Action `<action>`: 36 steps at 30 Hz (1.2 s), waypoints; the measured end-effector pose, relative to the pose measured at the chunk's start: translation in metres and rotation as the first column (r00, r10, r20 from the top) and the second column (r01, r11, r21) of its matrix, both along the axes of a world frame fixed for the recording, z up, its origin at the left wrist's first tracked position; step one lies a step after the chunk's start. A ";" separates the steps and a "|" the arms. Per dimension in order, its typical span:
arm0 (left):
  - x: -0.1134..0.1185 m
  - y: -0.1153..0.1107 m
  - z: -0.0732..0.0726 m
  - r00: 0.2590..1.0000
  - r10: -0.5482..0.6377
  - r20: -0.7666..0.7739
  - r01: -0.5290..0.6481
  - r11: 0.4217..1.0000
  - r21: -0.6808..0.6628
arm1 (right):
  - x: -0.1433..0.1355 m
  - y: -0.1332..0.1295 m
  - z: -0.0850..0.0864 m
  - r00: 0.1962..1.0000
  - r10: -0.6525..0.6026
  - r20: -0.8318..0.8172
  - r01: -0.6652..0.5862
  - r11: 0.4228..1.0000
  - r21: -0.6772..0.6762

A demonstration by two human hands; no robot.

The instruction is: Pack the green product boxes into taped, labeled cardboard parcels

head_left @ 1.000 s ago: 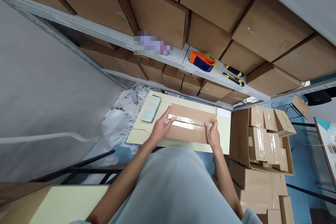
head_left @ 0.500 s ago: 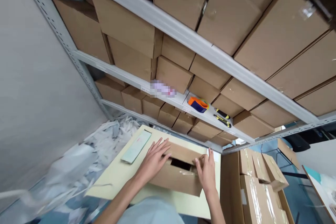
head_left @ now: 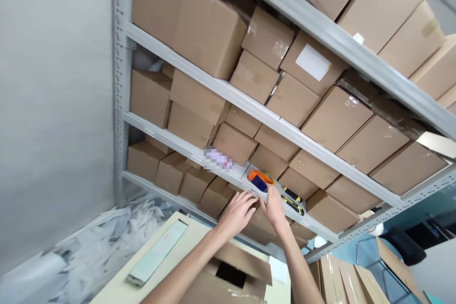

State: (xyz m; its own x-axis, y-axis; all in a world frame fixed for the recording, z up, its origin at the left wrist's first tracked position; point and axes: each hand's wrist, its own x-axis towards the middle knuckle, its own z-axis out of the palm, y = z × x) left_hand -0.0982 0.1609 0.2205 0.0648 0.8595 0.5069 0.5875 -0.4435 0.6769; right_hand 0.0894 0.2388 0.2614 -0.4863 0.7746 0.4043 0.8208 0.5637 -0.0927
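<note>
My right hand (head_left: 275,206) is raised to the shelf edge, its thumb apart from the fingers. Its fingertips overlap the lower right of an orange and dark blue tape dispenser (head_left: 260,180) lying on the shelf; I cannot tell whether they touch it. Just left of it, my left hand (head_left: 237,211) reaches up with fingers stretched out and nothing in it. Below both forearms, a cardboard box (head_left: 213,285) sits on the pale yellow table (head_left: 178,242). Its top flap (head_left: 245,261) is partly raised, and a dark gap (head_left: 231,274) shows beside it.
Two yellow and black box cutters (head_left: 292,199) lie right of the dispenser. A pale green flat strip (head_left: 158,252) lies on the table's left. Metal shelving (head_left: 228,90) full of cardboard boxes rises ahead. White scraps (head_left: 99,251) heap at left; taped cartons (head_left: 342,280) stand at right.
Both hands have left the cardboard box and moved up and forward to the shelf by the tape dispenser. The view has tilted up, showing more of the shelving.
</note>
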 end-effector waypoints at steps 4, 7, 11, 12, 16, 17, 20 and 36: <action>0.007 0.009 0.023 1.000 0.009 0.024 -0.010 0.999 0.048 | -0.025 0.050 0.011 0.968 -0.140 0.207 0.173 0.973 -0.151; 0.008 0.003 0.024 0.997 0.031 0.068 -0.035 0.997 0.070 | -0.038 0.070 0.005 0.945 -0.198 0.261 0.255 0.944 -0.210; -0.001 -0.016 0.015 0.992 0.049 0.112 -0.053 0.998 0.028 | -0.042 0.078 -0.009 0.926 -0.273 0.260 0.335 0.912 -0.238; -0.004 -0.022 0.012 0.991 0.057 0.123 -0.058 0.998 0.007 | -0.040 0.079 -0.010 0.925 -0.287 0.250 0.347 0.905 -0.245; -0.011 -0.042 0.002 0.983 0.073 0.168 -0.061 0.995 -0.075 | -0.032 0.077 -0.009 0.940 -0.300 0.163 0.336 0.898 -0.283; -0.013 -0.048 -0.001 0.979 0.075 0.189 -0.057 0.994 -0.096 | -0.030 0.073 -0.008 0.947 -0.293 0.133 0.320 0.900 -0.295; -0.016 -0.071 -0.014 0.946 0.118 0.302 -0.071 0.984 -0.163 | -0.022 0.044 -0.014 0.966 -0.253 0.044 0.253 0.911 -0.325; 0.002 -0.196 0.030 0.807 0.055 0.589 0.061 0.983 -0.175 | -0.022 -0.256 -0.015 0.534 -0.408 -0.740 -0.111 0.834 -0.540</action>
